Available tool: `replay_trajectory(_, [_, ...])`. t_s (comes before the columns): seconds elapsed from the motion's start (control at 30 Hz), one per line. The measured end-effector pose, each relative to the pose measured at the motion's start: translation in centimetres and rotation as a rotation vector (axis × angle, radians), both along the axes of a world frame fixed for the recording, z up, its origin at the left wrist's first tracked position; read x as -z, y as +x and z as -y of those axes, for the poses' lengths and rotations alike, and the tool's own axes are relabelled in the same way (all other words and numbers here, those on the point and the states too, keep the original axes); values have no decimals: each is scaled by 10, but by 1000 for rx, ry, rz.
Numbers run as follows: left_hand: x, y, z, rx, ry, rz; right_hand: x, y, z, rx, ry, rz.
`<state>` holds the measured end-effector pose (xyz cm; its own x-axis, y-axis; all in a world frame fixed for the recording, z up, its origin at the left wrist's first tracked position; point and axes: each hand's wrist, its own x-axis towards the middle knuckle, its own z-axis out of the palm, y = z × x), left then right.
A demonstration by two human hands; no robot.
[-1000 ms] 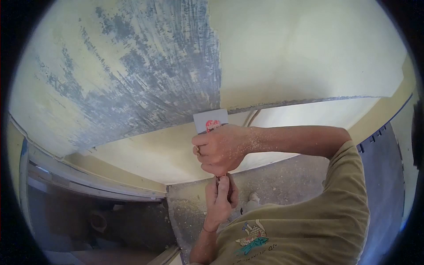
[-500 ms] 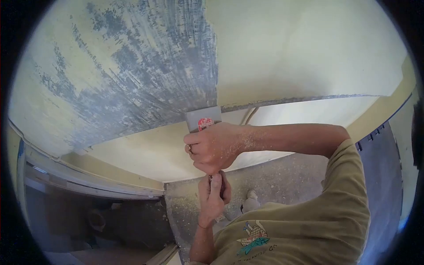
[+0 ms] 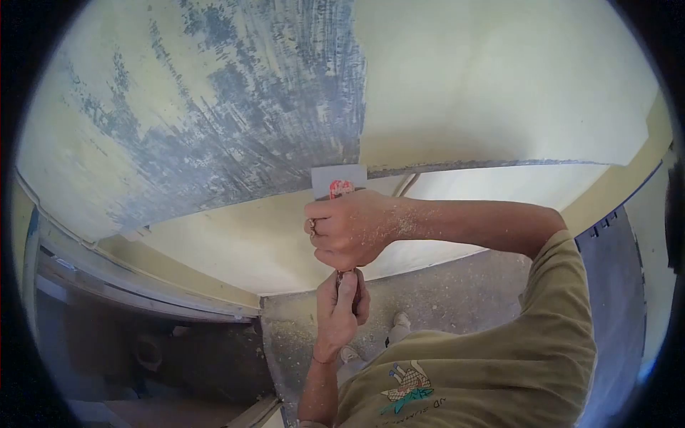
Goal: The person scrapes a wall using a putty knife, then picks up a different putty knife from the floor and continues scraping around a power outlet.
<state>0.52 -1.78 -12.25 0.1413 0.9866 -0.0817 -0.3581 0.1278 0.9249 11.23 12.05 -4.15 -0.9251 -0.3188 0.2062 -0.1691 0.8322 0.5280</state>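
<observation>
A scraper (image 3: 335, 176) with a flat, wide grey blade and a red mark stands with its blade against the lower edge of the scraped wall patch (image 3: 285, 107). My right hand (image 3: 349, 228), wearing a ring, is closed round the scraper just below the blade. Directly beneath it, my left hand (image 3: 339, 314) is wrapped round the lower end of the handle, thumb on top. Most of the handle is hidden by my fingers. Pale flakes cling to my right wrist and forearm.
Smooth cream wall covering (image 3: 499, 85) borders the scraped grey patch on the right. Under the wall's lower edge runs a paler recessed surface (image 3: 235, 242). Flakes lie on the grey floor (image 3: 457, 292) by my shoes. A dark opening (image 3: 193, 357) lies at lower left.
The scraper and both hands have shifted slightly right and up in view. The wall patch has also moved right in view. Both hands keep their grip.
</observation>
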Motion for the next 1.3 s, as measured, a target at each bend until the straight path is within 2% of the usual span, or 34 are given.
replay_trajectory(0.1, [8,-2,0,-33,60,-49,9,-5,-3,-58,-2,-142])
replay_trajectory(0.2, [11,3,4,-49,5,8,15,-6,3,-13,-21,15])
replay_trajectory(0.3, [-9,-7,2,2,-23,-12,-7,-3,3,32,-46,-21])
replay_trajectory(0.47, [8,7,3,-62,-13,15,13,0,1,14,-25,-3])
replay_trajectory(0.6, [-4,-1,0,-13,8,21,-5,-1,1,42,9,10])
replay_trajectory(0.7, [5,3,7,-52,3,51,3,-2,6,22,-25,32])
replay_trajectory(0.8, [0,0,1,12,26,79,2,-2,1,24,-27,36])
replay_trajectory(0.9, [-9,3,4,-33,17,45,-3,0,1,21,-34,-24])
replay_trajectory(0.97, [1,3,11,-44,0,50,11,-3,5,5,-58,-21])
replay_trajectory(1.1, [-3,1,1,-5,45,51,-1,-2,-2,-54,-28,-78])
replay_trajectory(1.3, [9,4,7,-52,-1,16,10,-6,3,-33,-86,-23])
